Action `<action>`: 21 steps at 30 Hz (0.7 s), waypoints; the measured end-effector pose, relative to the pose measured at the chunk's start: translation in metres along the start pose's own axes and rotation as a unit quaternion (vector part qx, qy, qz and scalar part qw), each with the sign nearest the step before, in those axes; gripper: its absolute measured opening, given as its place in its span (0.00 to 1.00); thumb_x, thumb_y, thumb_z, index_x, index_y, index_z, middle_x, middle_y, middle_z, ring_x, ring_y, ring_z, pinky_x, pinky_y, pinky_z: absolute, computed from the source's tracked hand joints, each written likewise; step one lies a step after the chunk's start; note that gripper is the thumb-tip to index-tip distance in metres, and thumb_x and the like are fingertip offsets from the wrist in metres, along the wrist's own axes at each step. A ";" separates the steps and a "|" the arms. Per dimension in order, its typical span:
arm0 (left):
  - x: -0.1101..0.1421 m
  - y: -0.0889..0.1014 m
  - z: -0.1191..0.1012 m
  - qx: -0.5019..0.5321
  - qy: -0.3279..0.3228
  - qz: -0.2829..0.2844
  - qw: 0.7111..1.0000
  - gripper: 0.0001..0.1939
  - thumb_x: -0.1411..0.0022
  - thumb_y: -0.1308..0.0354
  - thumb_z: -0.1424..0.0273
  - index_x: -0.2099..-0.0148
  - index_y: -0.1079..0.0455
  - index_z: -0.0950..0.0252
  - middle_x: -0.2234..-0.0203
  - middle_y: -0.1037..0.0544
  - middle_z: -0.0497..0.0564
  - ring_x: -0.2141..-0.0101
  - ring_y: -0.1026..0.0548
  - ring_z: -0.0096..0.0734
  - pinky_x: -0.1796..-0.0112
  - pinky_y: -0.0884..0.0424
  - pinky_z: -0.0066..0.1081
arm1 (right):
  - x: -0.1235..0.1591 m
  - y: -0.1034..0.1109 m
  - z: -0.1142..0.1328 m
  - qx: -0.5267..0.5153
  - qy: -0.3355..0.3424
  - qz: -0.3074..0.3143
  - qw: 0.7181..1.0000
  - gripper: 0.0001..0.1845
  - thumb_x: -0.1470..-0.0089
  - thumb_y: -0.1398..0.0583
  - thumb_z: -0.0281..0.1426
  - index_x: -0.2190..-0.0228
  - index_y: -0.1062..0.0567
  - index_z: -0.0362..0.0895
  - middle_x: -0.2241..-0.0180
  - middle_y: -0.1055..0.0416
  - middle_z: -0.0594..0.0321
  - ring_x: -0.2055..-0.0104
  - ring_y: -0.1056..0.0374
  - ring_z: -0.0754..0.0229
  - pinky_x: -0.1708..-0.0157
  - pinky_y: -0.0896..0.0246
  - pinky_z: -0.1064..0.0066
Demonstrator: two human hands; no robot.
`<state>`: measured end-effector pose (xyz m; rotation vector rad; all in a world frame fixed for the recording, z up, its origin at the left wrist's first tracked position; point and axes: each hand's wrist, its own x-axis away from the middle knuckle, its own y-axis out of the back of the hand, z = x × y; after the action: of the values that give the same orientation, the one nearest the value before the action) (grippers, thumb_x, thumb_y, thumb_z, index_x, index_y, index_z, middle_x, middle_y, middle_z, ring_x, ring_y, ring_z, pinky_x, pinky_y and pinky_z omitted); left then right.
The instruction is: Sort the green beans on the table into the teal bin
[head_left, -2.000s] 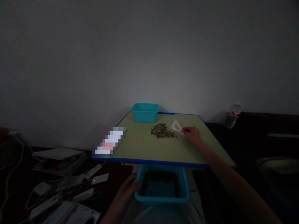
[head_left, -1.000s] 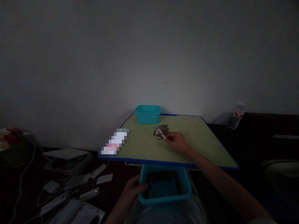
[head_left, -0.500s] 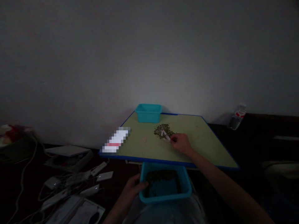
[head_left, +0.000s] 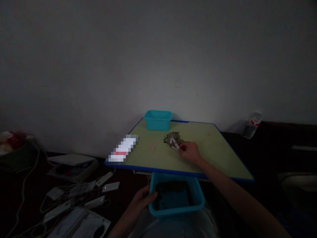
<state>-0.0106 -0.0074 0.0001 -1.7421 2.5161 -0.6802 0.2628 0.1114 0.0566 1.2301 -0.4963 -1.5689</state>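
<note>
On the table, my right hand (head_left: pixel 192 151) is closed in a pinch on the near end of a slim, pale pink tweezer-like tool (head_left: pixel 174 143). Its far end lies over a loose heap of small dark and pale grains (head_left: pixel 172 136); the dimness hides whether it grips any. To the left sits a smaller scatter of pale bits (head_left: pixel 153 148). Below the table's front edge, my left hand (head_left: pixel 143 199) grips the left rim of a turquoise plastic basin (head_left: pixel 176 211), thumb inside and fingers hidden outside. Dark material lines part of the basin's inside.
A second turquoise basin (head_left: pixel 158 124) stands at the back left of the blue-edged table (head_left: pixel 210 138). A blurred-out bright phone-like slab (head_left: pixel 123 149) lies at the left edge. Cables and power strips (head_left: pixel 58 211) clutter the floor at left. A plastic bottle (head_left: pixel 252 125) leans at right.
My right hand and the pink tool have shifted very slightly left over the grains. The held basin sits a touch further right. Otherwise things look the same.
</note>
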 end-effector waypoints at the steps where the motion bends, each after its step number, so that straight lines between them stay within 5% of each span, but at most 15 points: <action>1: 0.001 -0.001 -0.002 -0.004 -0.002 0.010 1.000 0.18 0.45 0.34 0.64 0.52 0.22 0.62 0.57 0.15 0.56 0.57 0.20 0.48 0.51 0.29 0.44 | -0.001 -0.001 0.001 0.000 0.002 0.001 1.000 0.08 0.51 0.39 0.30 0.71 0.18 0.46 0.71 0.19 0.62 0.70 0.26 0.59 0.68 0.38 0.73; 9: 0.002 -0.005 -0.007 -0.020 -0.028 0.062 0.998 0.18 0.42 0.37 0.64 0.49 0.23 0.61 0.56 0.16 0.56 0.57 0.20 0.47 0.50 0.30 0.44 | 0.002 0.002 0.002 0.017 0.004 0.002 1.000 0.08 0.52 0.39 0.29 0.72 0.18 0.46 0.71 0.19 0.61 0.70 0.25 0.58 0.66 0.37 0.72; 21: -0.008 0.006 0.020 -0.011 -0.026 0.008 1.000 0.20 0.49 0.33 0.59 0.55 0.20 0.63 0.63 0.15 0.57 0.62 0.20 0.50 0.58 0.27 0.44 | -0.003 -0.003 0.002 0.011 0.007 0.000 1.000 0.08 0.52 0.39 0.29 0.73 0.18 0.46 0.71 0.20 0.61 0.70 0.26 0.58 0.68 0.38 0.72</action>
<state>-0.0077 -0.0058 -0.0216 -1.7227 2.5100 -0.5995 0.2594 0.1149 0.0571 1.2565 -0.5047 -1.5585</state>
